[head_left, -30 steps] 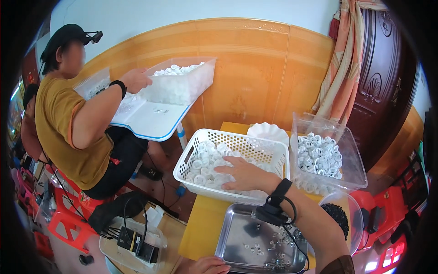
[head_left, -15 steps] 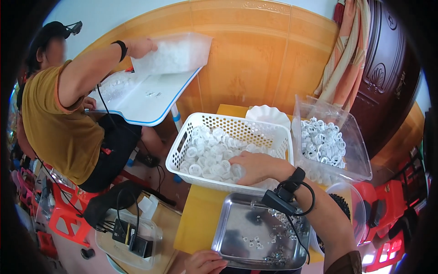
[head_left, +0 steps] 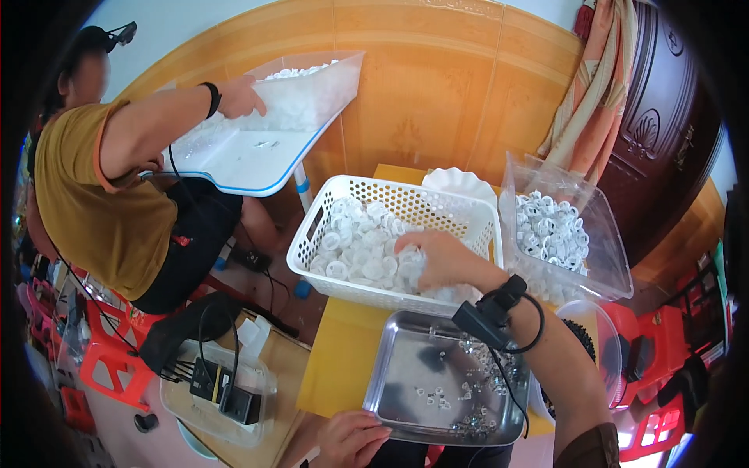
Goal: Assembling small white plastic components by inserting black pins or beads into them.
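My right hand (head_left: pixel 441 261) reaches into a white perforated plastic basket (head_left: pixel 343 287), its fingers curled into a heap of small translucent plastic rings (head_left: pixel 355 242). Some of the rings lie under its palm and fingers, and the fingertips are partly hidden. Below the basket rests a shallow stainless steel tray (head_left: pixel 406 366) with small clear and shiny pieces (head_left: pixel 488 363) scattered mostly on its right side. At the tray's near left corner, my left hand (head_left: pixel 353 438) has its fingers bent against the rim, gripping it. A black wrist strap with a device is on my right wrist.
A clear plastic bin (head_left: pixel 605 261) of white rings stands to the right, with a scalloped white dish (head_left: pixel 459 183) behind the basket. A round clear tub (head_left: pixel 605 351) is beside my right forearm. At left, another person (head_left: pixel 109 203) works at a white table (head_left: pixel 257 160).
My right hand has shifted slightly right and up within the ring heap, its fingers more curled. The other person's bin has tilted, showing white pieces at its top. My view has shifted slightly.
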The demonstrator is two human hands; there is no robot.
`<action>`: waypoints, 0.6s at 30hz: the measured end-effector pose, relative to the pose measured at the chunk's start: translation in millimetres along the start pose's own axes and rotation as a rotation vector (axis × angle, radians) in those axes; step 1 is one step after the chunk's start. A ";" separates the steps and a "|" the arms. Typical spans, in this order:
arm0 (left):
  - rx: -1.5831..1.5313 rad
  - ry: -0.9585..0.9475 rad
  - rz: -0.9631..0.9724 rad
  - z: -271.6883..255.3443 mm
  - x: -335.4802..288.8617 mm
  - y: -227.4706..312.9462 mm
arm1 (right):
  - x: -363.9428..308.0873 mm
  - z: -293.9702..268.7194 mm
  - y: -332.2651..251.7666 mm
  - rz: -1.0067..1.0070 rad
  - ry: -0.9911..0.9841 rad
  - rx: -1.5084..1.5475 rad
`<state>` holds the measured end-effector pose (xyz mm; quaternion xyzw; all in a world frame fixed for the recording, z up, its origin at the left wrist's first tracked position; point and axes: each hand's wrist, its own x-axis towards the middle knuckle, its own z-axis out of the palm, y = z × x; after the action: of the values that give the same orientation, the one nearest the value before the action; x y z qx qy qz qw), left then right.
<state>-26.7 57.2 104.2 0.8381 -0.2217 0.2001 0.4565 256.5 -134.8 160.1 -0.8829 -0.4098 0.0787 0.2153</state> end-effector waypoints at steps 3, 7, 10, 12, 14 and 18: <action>0.105 0.012 -0.005 7.7 -5.6 -5.4 | -1.8 -10.1 -4.2 0.299 0.207 0.402; 0.076 0.047 -0.033 11.4 -13.1 -12.4 | -14.0 -26.4 -8.0 0.235 0.335 0.707; 0.070 0.066 -0.015 12.5 -10.9 -13.7 | -46.4 -59.1 -56.0 0.232 0.253 0.882; 0.069 0.079 0.014 11.9 -7.6 -14.6 | -58.0 -67.5 -77.5 0.218 0.181 0.988; 0.086 0.091 0.011 9.8 -10.0 -14.3 | -72.0 -53.3 -96.8 0.239 -0.023 0.996; 0.070 0.091 0.009 11.3 -11.4 -13.9 | -87.9 -3.7 -98.9 0.153 -0.246 0.599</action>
<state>-26.9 56.5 83.0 0.8427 -0.1972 0.2477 0.4354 132.2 -146.0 204.1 -0.7924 -0.3239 0.3179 0.4077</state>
